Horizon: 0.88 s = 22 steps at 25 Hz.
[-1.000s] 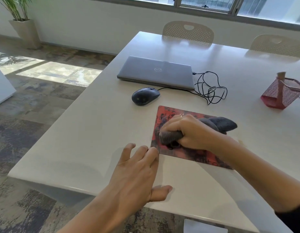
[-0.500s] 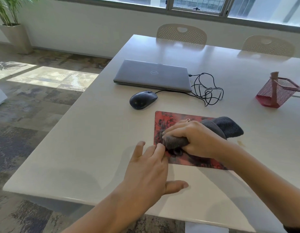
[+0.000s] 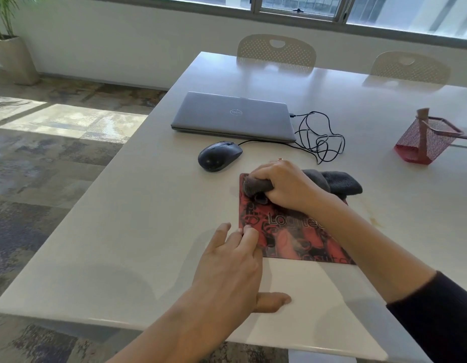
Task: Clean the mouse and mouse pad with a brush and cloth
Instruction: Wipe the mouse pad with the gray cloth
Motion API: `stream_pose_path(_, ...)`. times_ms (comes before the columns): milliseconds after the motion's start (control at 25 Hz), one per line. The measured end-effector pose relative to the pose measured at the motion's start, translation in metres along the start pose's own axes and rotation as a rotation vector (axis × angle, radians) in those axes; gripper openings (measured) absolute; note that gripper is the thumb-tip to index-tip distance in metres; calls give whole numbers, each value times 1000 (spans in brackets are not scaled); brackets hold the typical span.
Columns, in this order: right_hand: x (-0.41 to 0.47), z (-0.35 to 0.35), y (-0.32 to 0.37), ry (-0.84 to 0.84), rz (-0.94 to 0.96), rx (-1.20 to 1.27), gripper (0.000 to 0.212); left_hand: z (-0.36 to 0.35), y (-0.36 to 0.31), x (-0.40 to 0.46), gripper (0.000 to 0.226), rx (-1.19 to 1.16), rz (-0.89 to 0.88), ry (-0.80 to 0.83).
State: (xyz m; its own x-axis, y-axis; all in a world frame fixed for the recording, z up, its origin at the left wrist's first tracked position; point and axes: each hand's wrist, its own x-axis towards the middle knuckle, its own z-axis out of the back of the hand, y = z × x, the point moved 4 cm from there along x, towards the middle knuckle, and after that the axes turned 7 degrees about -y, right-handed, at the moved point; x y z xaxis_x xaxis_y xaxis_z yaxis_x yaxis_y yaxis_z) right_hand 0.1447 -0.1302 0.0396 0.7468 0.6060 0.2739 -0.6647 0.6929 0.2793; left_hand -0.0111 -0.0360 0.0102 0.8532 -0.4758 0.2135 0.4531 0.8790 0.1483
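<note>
Head view: the right hand (image 3: 284, 186) has its grip curled tight round a bunched grey cloth (image 3: 331, 182), knuckles up, pressing the wad onto the far left corner of the red-and-black Logitech mouse pad (image 3: 292, 239); the loose tail of the cloth trails out behind the wrist, over the pad's far edge. The left hand (image 3: 232, 265) holds nothing: its fingers lie straight and flat, fingertips (image 3: 249, 230) resting on the pad's left edge near the front, thumb spread out on the table (image 3: 148, 231).

The pad lies flat near the table's front edge. It looks thin, limp and light, so I judge it would creep or buckle under a wiping stroke unless pinned, and pinning it at the edge, as the left hand does, seems the sensible hold. The cloth is soft and takes any shape; gripped in a wad it gives a firm rubbing face.

The black wired mouse (image 3: 219, 156) sits just beyond the pad's far left corner, apart from it, its cable (image 3: 318, 137) running in tangled loops to the closed grey Dell laptop (image 3: 233, 116). It looks smooth and light and likely to slide, so I would steady it by its sides. A red mesh holder (image 3: 423, 141) stands well off to the right.
</note>
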Motion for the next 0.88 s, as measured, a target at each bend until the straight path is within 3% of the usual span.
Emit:
stream_pose_path(240, -68, 18, 21, 203, 84, 148, 31, -2, 0, 0, 95, -11, 12, 51)
stream_pose_path(360, -56, 18, 15, 136, -5, 175, 37, -3, -1, -1, 95, -15, 15, 93)
stream_pose_path(560, 1, 8, -7, -12, -98, 37, 21, -1, -1, -1, 94, 3, 45, 132)
stream_pose_path(640, 10, 8, -10, -32, -120, 6, 24, 1, 0, -1, 94, 9, 50, 153)
stream_pose_path(880, -39, 9, 24, 111, 46, 168, 35, 1, 0, -6, 93, 10, 29, 173)
